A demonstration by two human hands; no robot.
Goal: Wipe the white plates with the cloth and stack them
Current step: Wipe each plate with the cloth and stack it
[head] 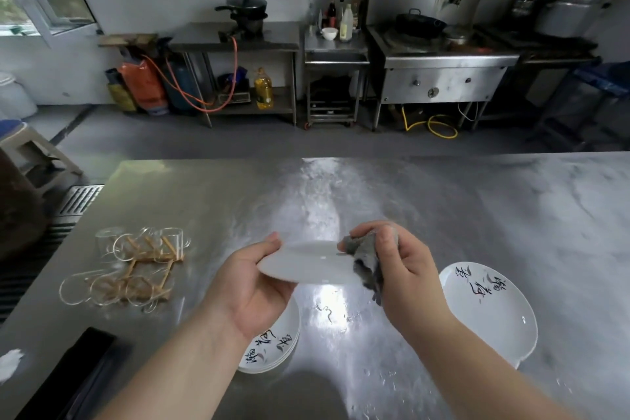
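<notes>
- Head view, centre: left hand [254,286] holds a white plate [306,266] by its left rim, thumb on top of the edge, fingers curled under, palm turned up.
- The plate is up off the worktop [443,201], btwn the two hands, tilted and seen almost edge-on. No writing on the side that shows.
- right hand [405,269] grips a bunched grey cloth [366,259], fingers & thumb wrapped round it. The cloth sits against the plate's right rim, w/ a loose end hanging below the hand.
- Under the left wrist: stack of plates [276,348] flat on the worktop, black brush-style characters on the top one. It is partly hidden by the arm, so I can't count them.
- Right of the right forearm: single plate [491,310] flat on the worktop, same black characters, near edge covered by the arm. It lies well apart from the stack.
- The worktop is steel, w/ glare & streaks down the middle.
- Left part of worktop: clear glasses [136,266] on a wooden lattice rack, blurred.
- Bottom-left corner: black flat object [78,372], can't tell what it is.
- Bkgd, far wall: black lidded pot [247,7] on a burner w/ an orange hose. An oil bottle [263,89] stands on the shelf below.
- Further right: a white bowl [329,33] beside some bottles, and a wok [421,24] on a steel range. A yellow hose [433,124] lies on the floor beneath.
</notes>
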